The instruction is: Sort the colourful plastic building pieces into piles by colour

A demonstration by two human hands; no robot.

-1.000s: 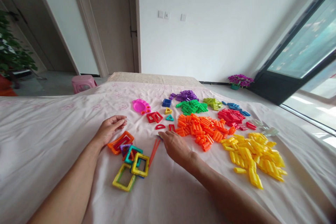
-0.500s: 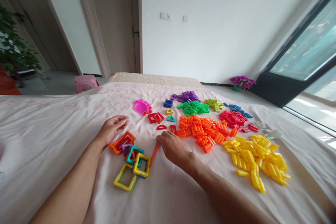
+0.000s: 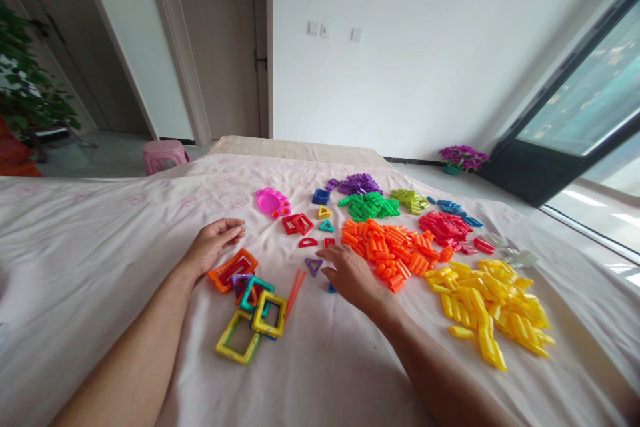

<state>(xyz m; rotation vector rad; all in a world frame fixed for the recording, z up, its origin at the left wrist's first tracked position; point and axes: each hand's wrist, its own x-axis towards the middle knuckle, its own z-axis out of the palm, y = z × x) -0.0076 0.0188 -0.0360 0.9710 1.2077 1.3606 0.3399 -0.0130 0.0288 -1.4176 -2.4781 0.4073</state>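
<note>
My left hand [image 3: 215,243] rests on the cloth at centre left, fingers curled toward the thumb, with nothing visible in them. Just below it lies a loose pile: orange frames [image 3: 234,271], a teal square frame [image 3: 257,295] and yellow square frames [image 3: 270,315]. Two thin orange sticks [image 3: 295,293] lie to the pile's right. My right hand [image 3: 353,273] hovers low or rests over the cloth, thumb and fingers apart. By its fingertips are a purple triangle [image 3: 314,266] and a red rectangular frame [image 3: 329,242]. A blue piece [image 3: 333,287] shows partly under the hand.
Heaps of orange [image 3: 395,247], yellow [image 3: 493,307], red [image 3: 445,227], green [image 3: 369,205] and purple [image 3: 359,183] plastic pieces cover the right side. Further back sit red squares [image 3: 298,223], blue squares [image 3: 321,196] and a pink paw-shaped tray [image 3: 271,202].
My right hand has moved right, away from the orange sticks, and its fingers have spread. The purple triangle and part of a blue piece are now visible. My left hand stays put.
</note>
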